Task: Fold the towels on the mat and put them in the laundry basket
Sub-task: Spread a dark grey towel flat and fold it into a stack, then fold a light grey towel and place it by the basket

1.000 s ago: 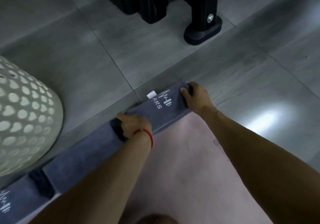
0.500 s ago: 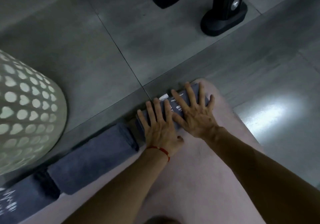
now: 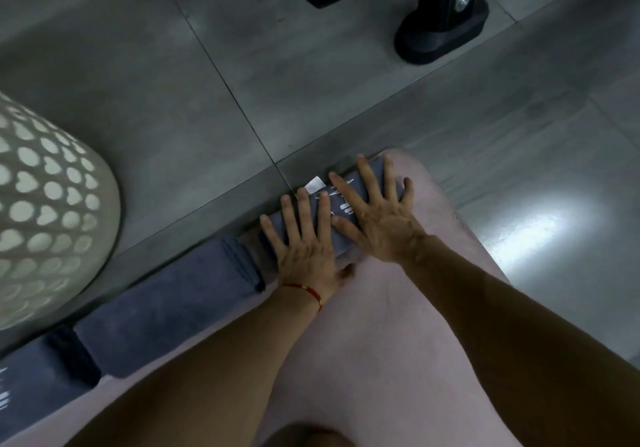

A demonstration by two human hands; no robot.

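Grey tiled floor, dim, dark grout lines crossing it; a bright glare patch on the tiles at right. Pink mat under my arms, its rounded far corner beside my right hand. My left hand and right hand lie flat, fingers spread, palms down on a folded dark blue towel at the mat's far edge; neither grasps anything. White tag and white lettering show between my fingers. A second folded towel sits along the same edge to the left, a third at the frame's corner. White laundry basket with heart-shaped holes stands on the floor at left. Black stand foot on the tiles ahead.
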